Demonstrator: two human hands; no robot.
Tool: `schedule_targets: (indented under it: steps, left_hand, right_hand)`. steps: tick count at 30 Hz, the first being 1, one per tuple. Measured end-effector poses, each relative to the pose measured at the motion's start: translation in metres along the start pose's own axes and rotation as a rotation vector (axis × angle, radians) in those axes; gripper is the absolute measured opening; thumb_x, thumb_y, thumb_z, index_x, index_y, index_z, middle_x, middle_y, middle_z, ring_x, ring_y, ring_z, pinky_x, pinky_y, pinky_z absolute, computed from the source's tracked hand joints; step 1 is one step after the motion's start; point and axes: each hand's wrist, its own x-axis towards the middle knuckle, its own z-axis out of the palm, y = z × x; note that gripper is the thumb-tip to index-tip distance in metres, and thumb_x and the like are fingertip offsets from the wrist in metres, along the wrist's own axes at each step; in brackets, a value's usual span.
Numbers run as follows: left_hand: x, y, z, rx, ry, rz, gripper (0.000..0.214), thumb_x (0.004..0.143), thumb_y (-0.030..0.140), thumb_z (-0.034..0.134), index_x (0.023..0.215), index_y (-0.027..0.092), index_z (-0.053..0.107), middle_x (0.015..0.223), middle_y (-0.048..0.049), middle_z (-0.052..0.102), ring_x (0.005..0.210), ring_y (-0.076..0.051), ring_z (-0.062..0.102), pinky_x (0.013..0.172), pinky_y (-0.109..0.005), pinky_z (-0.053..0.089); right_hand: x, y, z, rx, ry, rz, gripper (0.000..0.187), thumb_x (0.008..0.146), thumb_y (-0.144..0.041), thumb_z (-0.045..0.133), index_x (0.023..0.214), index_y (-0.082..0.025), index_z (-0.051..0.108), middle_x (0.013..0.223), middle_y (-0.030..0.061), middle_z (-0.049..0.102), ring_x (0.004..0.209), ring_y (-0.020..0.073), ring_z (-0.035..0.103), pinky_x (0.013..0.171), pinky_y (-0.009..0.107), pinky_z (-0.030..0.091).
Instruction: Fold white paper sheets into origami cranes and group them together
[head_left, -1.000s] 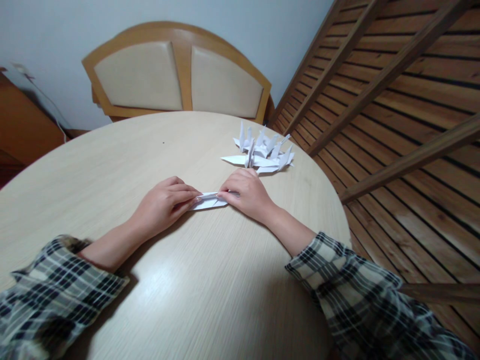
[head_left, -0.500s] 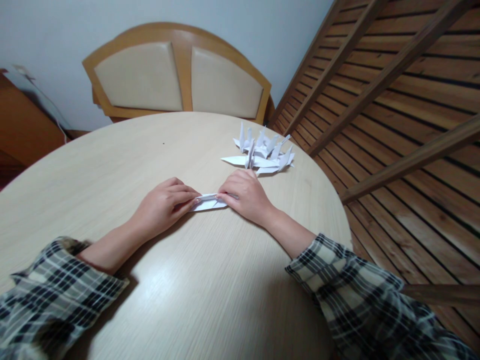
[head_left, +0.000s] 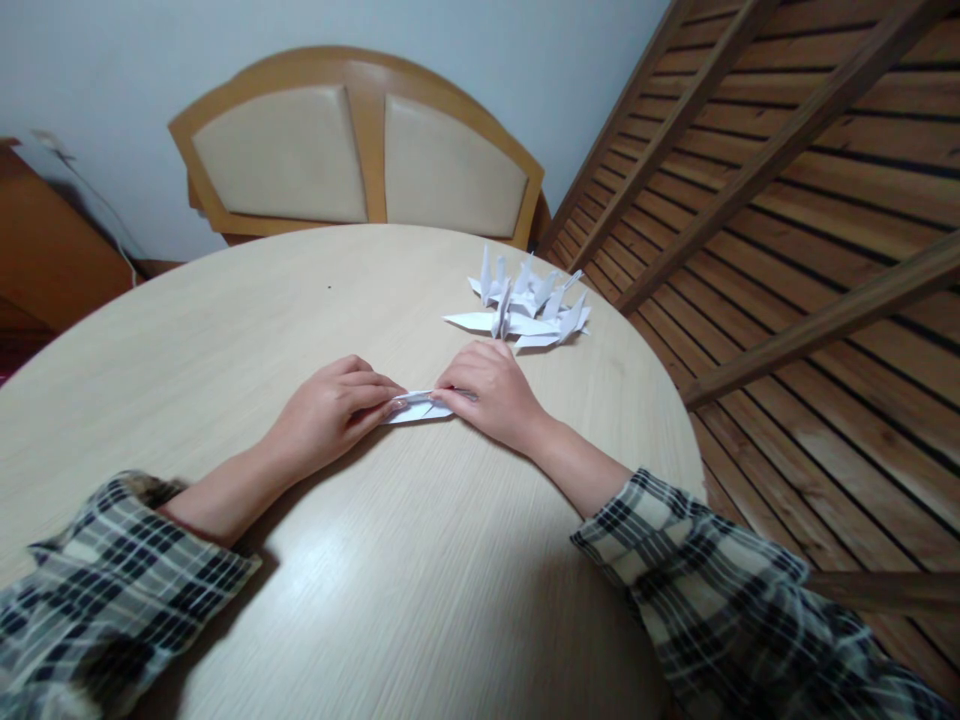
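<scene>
A white folded paper [head_left: 421,410] lies on the table between my hands, its upper edge raised in a narrow fold. My left hand [head_left: 330,410] grips its left end, with thumb and fingers pressed together on the fold. At the right end my right hand [head_left: 491,395] pinches the same fold and covers that part of the paper. Just beyond my right hand stands a cluster of several white paper cranes [head_left: 525,320], their wings and necks overlapping.
The round light wooden table [head_left: 405,560] carries everything. Behind it stands a wide wooden headboard [head_left: 367,140] with two cream panels against the wall. A slatted wooden partition [head_left: 810,230] rises along the right side. At the far left is a brown cabinet [head_left: 52,250] with a cable beside it.
Almost nothing differs. The raised fold of the paper looks slightly flatter under my fingers, and both hands keep their places. The view has shifted very slightly.
</scene>
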Motion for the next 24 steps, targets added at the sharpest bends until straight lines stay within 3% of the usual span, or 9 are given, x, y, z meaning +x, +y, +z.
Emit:
schedule_targets:
  steps: [11,24]
  left_hand:
    - [-0.001,0.0,0.001,0.005,0.016,-0.05,0.041,0.105,0.044,0.045,0.104,0.019,0.077,0.095,-0.0073,0.079,0.084,-0.022,0.063,0.077,-0.035,0.048]
    - [-0.004,-0.004,0.003,0.05,0.028,-0.071,0.045,0.106,0.044,0.043,0.107,0.014,0.077,0.098,-0.0095,0.08,0.085,-0.023,0.063,0.077,-0.035,0.049]
  right_hand:
    - [0.0,0.008,-0.002,0.022,0.041,0.043,0.019,0.096,-0.031,0.066,0.081,-0.022,0.073,0.086,0.0014,0.074,0.093,0.0195,0.058,0.088,0.037,0.031]
    - [-0.002,0.017,0.001,-0.051,0.072,-0.009,0.015,0.096,-0.025,0.064,0.084,-0.02,0.073,0.085,0.002,0.073,0.09,0.0196,0.058,0.084,0.035,0.032]
